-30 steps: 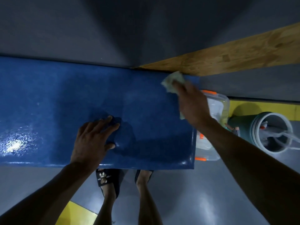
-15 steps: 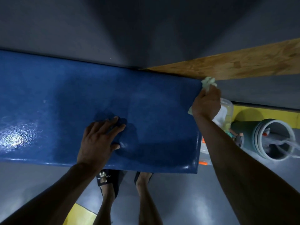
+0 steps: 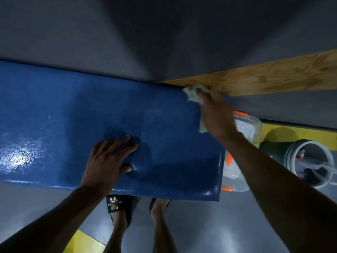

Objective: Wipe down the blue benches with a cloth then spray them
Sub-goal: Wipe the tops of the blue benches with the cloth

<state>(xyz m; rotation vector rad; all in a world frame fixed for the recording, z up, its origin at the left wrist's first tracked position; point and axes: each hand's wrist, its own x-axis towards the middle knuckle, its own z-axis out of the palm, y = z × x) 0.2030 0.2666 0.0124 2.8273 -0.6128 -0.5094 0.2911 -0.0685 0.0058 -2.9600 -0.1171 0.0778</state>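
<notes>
- Grey walls (image 3: 91, 33) meet in a dim corner above a long blue bench (image 3: 73, 110), which runs from the left edge of the view to a squared-off end on the right.
- Glare from a light shows on the bench's glossy top near its left part.
- A wooden board (image 3: 273, 77) slants along the wall from the bench's far right corner toward the right edge.
- The right hand (image 3: 217, 115) lies over the far right corner of the bench, fingers curled around a pale green cloth (image 3: 193, 94).
- The cloth is bunched; one part sticks out past the fingertips right at the seam between bench and board, and another bit shows under the heel of the hand.
- The left hand (image 3: 107, 161) rests palm down on the bench top near its front edge, fingers spread flat and holding nothing.
- Just past the bench's right end, on the floor, sits a clear plastic box (image 3: 248, 125) with orange clips, partly hidden by the right forearm.
- Beside the box, further right, stands a green bucket (image 3: 306, 161) with white tubing or cord inside; what exactly it holds is hard to tell.
- Yellow floor marking (image 3: 310, 132) shows behind the bucket, and another yellow patch lies at the bottom left.
- Below the bench's front edge, 2 feet stand on the grey floor (image 3: 218, 225), the left one in a dark sandal (image 3: 118, 205).
</notes>
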